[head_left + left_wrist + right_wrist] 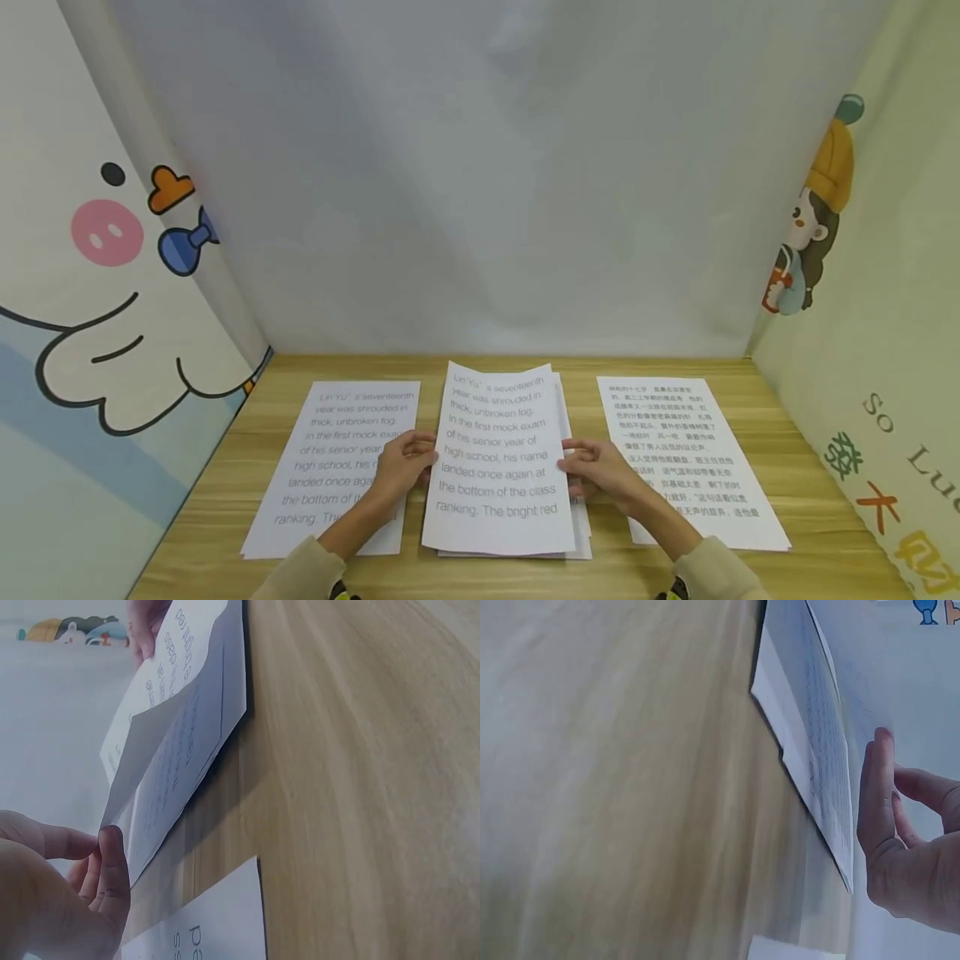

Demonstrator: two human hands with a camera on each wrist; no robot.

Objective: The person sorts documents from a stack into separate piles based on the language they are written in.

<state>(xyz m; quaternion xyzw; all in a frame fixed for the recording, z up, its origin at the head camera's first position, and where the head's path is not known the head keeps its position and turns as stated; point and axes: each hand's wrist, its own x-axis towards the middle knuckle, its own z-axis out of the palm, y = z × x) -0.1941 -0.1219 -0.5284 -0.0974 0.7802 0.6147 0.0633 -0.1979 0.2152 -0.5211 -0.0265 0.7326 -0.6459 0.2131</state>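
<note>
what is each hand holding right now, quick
Left hand: closed, pinching the left edge of the raised printed sheet.
Right hand: closed, pinching the same sheet's right edge.

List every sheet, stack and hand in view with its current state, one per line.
Top English-text sheet: raised off the middle stack, slightly curved
Middle paper stack: on the table, edges misaligned
Left English-text stack: lying flat
Right Chinese-text stack: lying flat
Left hand: pinching the raised sheet's left edge
Right hand: holding its right edge
</note>
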